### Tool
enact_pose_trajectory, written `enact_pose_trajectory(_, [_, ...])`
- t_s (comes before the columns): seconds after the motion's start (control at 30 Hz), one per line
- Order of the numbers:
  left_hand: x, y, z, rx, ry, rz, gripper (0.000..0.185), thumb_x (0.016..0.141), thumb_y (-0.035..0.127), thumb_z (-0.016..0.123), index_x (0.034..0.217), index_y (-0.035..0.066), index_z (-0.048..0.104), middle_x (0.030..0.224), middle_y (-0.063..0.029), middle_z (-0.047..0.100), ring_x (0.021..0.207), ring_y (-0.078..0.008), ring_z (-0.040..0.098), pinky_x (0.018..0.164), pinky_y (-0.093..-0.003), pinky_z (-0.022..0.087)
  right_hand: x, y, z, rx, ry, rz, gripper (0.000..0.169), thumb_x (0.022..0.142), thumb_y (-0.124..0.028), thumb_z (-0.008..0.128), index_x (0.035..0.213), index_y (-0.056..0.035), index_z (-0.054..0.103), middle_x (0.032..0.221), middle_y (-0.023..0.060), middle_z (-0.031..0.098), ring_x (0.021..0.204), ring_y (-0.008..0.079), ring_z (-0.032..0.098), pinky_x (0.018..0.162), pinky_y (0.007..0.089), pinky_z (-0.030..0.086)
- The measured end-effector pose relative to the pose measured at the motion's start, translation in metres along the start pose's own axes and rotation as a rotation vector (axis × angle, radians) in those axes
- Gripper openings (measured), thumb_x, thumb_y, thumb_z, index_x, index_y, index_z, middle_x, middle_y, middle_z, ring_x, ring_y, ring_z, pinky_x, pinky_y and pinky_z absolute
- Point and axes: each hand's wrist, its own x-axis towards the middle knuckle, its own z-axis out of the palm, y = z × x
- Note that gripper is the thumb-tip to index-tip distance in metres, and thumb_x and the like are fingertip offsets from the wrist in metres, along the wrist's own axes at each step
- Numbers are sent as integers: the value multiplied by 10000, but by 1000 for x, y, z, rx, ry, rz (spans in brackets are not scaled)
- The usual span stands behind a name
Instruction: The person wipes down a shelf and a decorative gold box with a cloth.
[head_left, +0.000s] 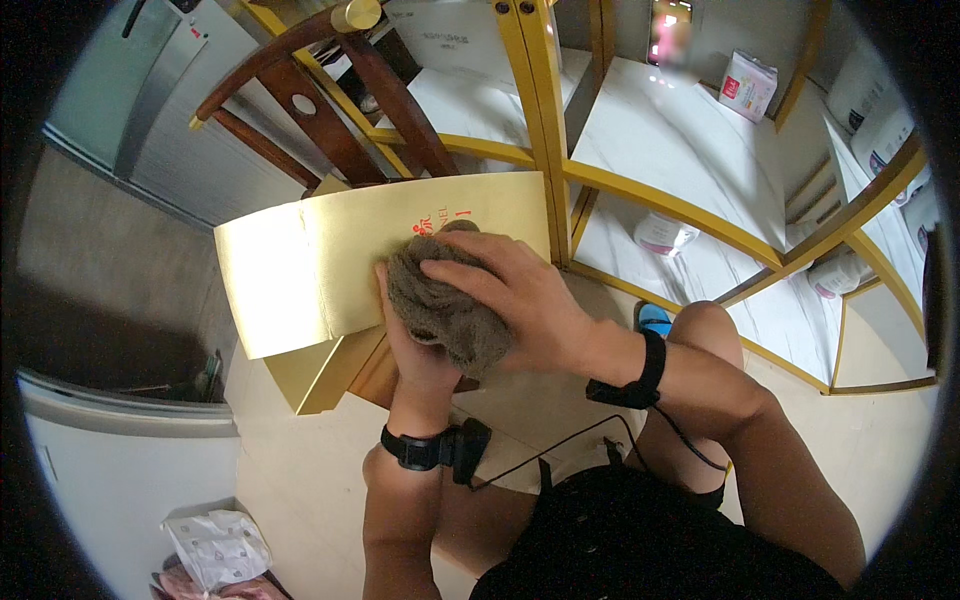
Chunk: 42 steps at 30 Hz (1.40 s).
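A bunched grey-brown cloth (446, 307) is between my two hands, over a gold cardboard box. My right hand (536, 300) grips the cloth from above and the right, fingers curled over its top. From below and the left, my left hand (416, 352) cups the same cloth, which hides most of its fingers. The gold box (360, 247) bears red writing, partly covered by the cloth and my right fingers. Its wide flap or lid panel shines brightly at the left. Under the box is a wooden chair, its curved dark backrest (307, 97) rising behind.
At the right stands a gold-framed shelf unit (675, 206) with white marbled boards. A tissue pack (748, 86), a phone (670, 34) and several white bottles (666, 234) are on it. Lower left, a white plastic bag (221, 547) rests on pink fabric. Black straps and a cable circle my wrists.
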Motion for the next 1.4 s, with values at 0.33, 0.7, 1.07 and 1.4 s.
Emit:
enact_pose_trajectory(0.33, [3, 12, 20, -29, 85, 43, 654, 959, 573, 312, 1432, 121, 305, 1430, -103, 384, 1323, -276, 357, 1094, -488, 272, 20, 53, -28, -4, 362, 385, 657, 630, -82, 758, 1243, -94, 522, 1196, 171, 560, 1124, 341, 551, 951, 373, 454])
enact_pose_trajectory(0.7, [-2, 13, 14, -1, 187, -30, 648, 958, 593, 307, 1382, 108, 376, 1367, -84, 439, 1267, -233, 409, 1065, -407, 325, 0, 0, -1, -127, 3, 122, 783, 552, -102, 776, 1280, -138, 489, 1229, 158, 511, 1134, 369, 511, 932, 423, 459])
enact_pose_trajectory(1.07, [8, 10, 17, -49, 194, -3, 661, 950, 599, 307, 1409, 126, 344, 1383, -95, 433, 1268, -271, 420, 1050, -479, 347, 15, 24, -16, -108, 171, 147, 681, 612, -85, 760, 1248, -87, 520, 1184, 156, 553, 1088, 311, 563, 905, 374, 476])
enact_pose_trajectory(1.4, [2, 22, 16, -128, 107, 30, 646, 960, 578, 309, 1416, 121, 330, 1392, -91, 434, 1267, -256, 433, 1036, -453, 372, 7, 50, -15, 167, 294, 567, 557, 714, -78, 733, 1214, 22, 508, 1145, 120, 608, 1054, 198, 585, 922, 310, 454])
